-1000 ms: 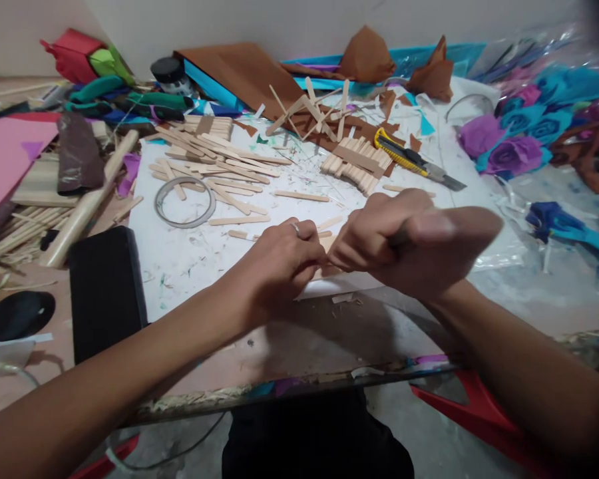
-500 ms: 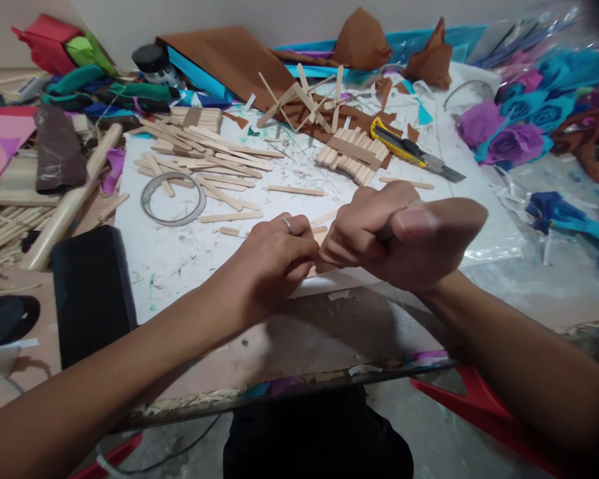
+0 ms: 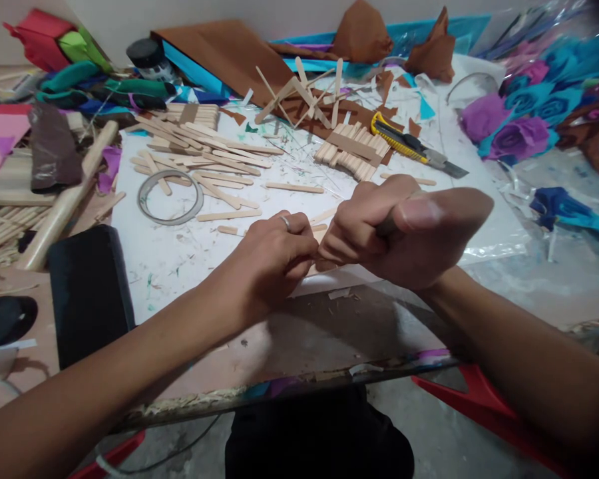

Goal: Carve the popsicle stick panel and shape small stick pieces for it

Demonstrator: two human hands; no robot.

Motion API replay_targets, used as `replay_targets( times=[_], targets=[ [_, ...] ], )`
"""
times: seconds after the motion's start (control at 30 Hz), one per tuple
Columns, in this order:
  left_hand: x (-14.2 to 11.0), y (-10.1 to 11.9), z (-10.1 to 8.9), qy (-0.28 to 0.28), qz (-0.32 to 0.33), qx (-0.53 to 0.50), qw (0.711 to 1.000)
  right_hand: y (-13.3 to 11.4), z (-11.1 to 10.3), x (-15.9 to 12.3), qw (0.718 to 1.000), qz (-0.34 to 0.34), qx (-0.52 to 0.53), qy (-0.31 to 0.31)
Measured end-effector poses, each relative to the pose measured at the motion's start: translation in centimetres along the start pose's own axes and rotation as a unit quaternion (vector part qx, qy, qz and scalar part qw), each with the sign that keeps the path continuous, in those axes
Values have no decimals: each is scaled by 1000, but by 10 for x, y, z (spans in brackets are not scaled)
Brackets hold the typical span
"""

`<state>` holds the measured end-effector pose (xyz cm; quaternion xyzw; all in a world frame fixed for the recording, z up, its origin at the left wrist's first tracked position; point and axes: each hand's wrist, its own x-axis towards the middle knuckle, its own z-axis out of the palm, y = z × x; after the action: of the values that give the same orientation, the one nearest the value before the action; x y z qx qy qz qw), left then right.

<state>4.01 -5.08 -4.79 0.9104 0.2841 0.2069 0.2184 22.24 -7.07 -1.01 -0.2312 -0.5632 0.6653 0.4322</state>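
Observation:
My left hand (image 3: pixel 279 256), a ring on one finger, is closed and bent down close to the white sheet (image 3: pixel 174 273); what its fingertips pinch is hidden. My right hand (image 3: pixel 399 233) is a fist with the thumb on top, wrapped round a thin dark thing (image 3: pixel 387 225) of which only a short end shows. The fingers of both hands meet. Pale wooden pieces (image 3: pixel 320 228) peek out between and behind them. A craft stick (image 3: pixel 228 230) lies just left of my left hand.
Behind my hands lie a heap of craft sticks (image 3: pixel 219 156), a tape roll (image 3: pixel 140 199), a taped stick bundle (image 3: pixel 354 152) and a yellow box cutter (image 3: pixel 399 141), its blade out. A black phone (image 3: pixel 90 296) is at the left. Paper flowers (image 3: pixel 519 140) fill the right.
Both hands keep nearly the same closed pose and place. The view has shifted slightly; nothing was taken up or let go.

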Motion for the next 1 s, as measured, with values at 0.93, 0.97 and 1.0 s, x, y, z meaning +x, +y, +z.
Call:
replay_targets(
  times=[0.93, 0.97, 1.0],
  targets=[
    [-2, 9, -11, -31, -30, -82, 996, 12, -5, 1, 995, -68, 67, -34],
    [-2, 8, -11, -31, -30, -78, 996, 14, -5, 1, 995, -66, 69, -31],
    [-2, 8, -10, -31, -31, -76, 996, 16, -5, 1, 995, -62, 72, -27]
  ],
)
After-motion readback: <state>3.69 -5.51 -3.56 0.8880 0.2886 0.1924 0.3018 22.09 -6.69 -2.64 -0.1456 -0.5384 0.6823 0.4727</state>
